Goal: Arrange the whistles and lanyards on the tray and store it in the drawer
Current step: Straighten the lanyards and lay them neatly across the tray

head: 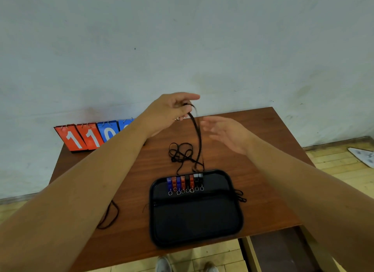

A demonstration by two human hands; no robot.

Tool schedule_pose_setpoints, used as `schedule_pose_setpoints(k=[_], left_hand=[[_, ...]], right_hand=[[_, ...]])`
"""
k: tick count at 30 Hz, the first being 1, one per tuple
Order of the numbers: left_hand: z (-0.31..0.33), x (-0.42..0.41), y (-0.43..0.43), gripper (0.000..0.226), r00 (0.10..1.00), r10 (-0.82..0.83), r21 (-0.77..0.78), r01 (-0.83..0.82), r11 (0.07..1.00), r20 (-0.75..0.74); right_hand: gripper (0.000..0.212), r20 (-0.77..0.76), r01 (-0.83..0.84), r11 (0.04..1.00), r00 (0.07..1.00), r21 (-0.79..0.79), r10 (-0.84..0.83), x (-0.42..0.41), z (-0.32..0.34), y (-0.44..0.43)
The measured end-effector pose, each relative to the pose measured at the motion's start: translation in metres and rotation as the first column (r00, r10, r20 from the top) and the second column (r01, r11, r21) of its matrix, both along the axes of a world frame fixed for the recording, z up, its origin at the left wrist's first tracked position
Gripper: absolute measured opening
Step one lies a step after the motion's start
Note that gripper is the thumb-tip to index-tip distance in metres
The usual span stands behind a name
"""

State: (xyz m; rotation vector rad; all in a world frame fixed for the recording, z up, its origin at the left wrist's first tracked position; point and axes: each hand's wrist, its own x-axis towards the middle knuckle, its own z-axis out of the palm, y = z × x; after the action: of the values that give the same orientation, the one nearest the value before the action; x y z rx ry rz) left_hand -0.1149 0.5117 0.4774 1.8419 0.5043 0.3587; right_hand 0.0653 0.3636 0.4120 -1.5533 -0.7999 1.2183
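A black tray (pixel 202 221) lies on the wooden table (pixel 131 170) near its front edge. Several whistles (pixel 185 183) in blue, orange and black stand in a row along the tray's far side, each with a small ring. My left hand (pixel 172 109) is raised above the table's back and pinches a black lanyard (pixel 197 134) that hangs down toward the tray. My right hand (pixel 226 134) hovers open just right of the hanging cord, fingers spread. A tangle of loose black lanyards (pixel 180 153) lies behind the tray. Another cord (pixel 109 217) lies at the left, partly under my forearm.
A flip scoreboard (pixel 89 137) with red and blue number cards stands at the table's back left against the wall. A cord end (pixel 240 196) sticks out at the tray's right edge. An open drawer (pixel 279 249) shows below the table's front right. Shoes (pixel 164 264) stand on the wooden floor.
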Motion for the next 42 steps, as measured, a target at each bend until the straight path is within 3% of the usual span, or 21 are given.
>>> schedule_pose_setpoints(k=[2, 3, 7, 11, 14, 18, 23, 34, 37, 42], left_hand=[[0.008, 0.009, -0.006, 0.025, 0.998, 0.036, 0.044, -0.038, 0.998, 0.048], [0.01, 0.012, -0.008, 0.021, 0.996, 0.057, 0.061, -0.062, 0.996, 0.074], [0.006, 0.011, 0.0, 0.011, 0.978, 0.191, 0.131, -0.201, 0.971, 0.085], [-0.009, -0.009, 0.005, 0.005, 0.968, 0.235, 0.23, -0.21, 0.95, -0.084], [-0.03, -0.026, 0.004, 0.018, 0.951, 0.197, 0.283, -0.126, 0.951, -0.239], [-0.062, -0.045, -0.006, 0.031, 0.93, 0.189, 0.208, -0.127, 0.97, -0.314], [-0.096, -0.062, -0.026, 0.018, 0.896, 0.171, 0.138, -0.124, 0.983, -0.41], [-0.153, -0.094, -0.05, 0.008, 0.842, 0.234, 0.131, -0.194, 0.972, -0.486], [-0.169, -0.102, -0.055, 0.006, 0.832, 0.278, 0.12, -0.252, 0.96, -0.48], [-0.193, -0.115, -0.06, 0.017, 0.799, 0.284, 0.173, -0.226, 0.959, -0.53]], right_hand=[[0.044, -0.323, -0.019, 0.992, 0.944, 0.126, 0.059, -0.014, 0.008, 0.008], [0.045, -0.407, -0.028, 0.989, 0.909, 0.146, 0.086, -0.021, 0.011, 0.011], [0.037, -0.462, -0.09, 0.977, 0.87, 0.194, 0.172, -0.034, 0.018, 0.012], [0.025, -0.188, -0.078, 0.99, 0.977, 0.118, 0.099, -0.023, 0.016, 0.002], [0.023, 0.032, -0.085, 0.996, 0.996, 0.039, 0.084, -0.013, 0.011, -0.008], [0.016, 0.25, -0.135, 0.985, 0.955, -0.105, 0.158, -0.012, 0.003, -0.021], [0.014, 0.442, -0.233, 0.951, 0.845, -0.201, 0.301, -0.023, -0.013, -0.036], [0.015, 0.506, -0.258, 0.923, 0.777, -0.285, 0.374, -0.022, -0.079, -0.067], [0.027, 0.48, -0.33, 0.88, 0.744, -0.341, 0.464, -0.029, -0.092, -0.074], [0.025, 0.559, -0.268, 0.903, 0.715, -0.336, 0.42, -0.034, -0.119, -0.084]])
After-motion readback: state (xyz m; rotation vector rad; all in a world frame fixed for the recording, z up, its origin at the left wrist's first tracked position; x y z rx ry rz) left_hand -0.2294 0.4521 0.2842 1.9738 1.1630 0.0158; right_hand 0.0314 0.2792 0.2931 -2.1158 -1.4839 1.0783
